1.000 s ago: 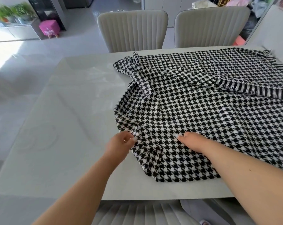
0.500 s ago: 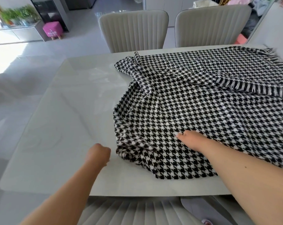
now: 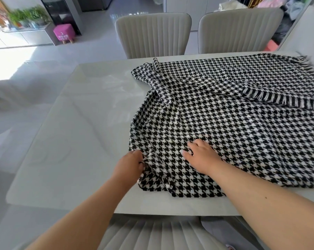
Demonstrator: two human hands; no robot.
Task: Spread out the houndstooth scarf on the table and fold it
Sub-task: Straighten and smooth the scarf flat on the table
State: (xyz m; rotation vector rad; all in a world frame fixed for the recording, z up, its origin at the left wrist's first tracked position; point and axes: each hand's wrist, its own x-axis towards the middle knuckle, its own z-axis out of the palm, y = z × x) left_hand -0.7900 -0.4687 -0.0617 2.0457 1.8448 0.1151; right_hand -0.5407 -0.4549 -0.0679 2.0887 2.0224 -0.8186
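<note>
While the right hand [image 3: 201,156] has stayed pressed on the houndstooth scarf [image 3: 224,123], the left hand [image 3: 130,164] has come back to it. Half a second ago that hand was a bare fist on the table [image 3: 76,134], a little way off the cloth. Now it is at the scarf's near left edge, with its fingers curled into the bunched cloth there. The right hand lies on top of the cloth with its fingers bent and a bit apart, holding it down. This looks like getting ready to pull the edge out to the left, so the spreading step is not done yet. The scarf is black and white with little checks, and it covers the right side of the table. It is wrinkled, with folds running to the far left corner, and a fringed end [image 3: 286,101] lies flopped over it on the far right.
</note>
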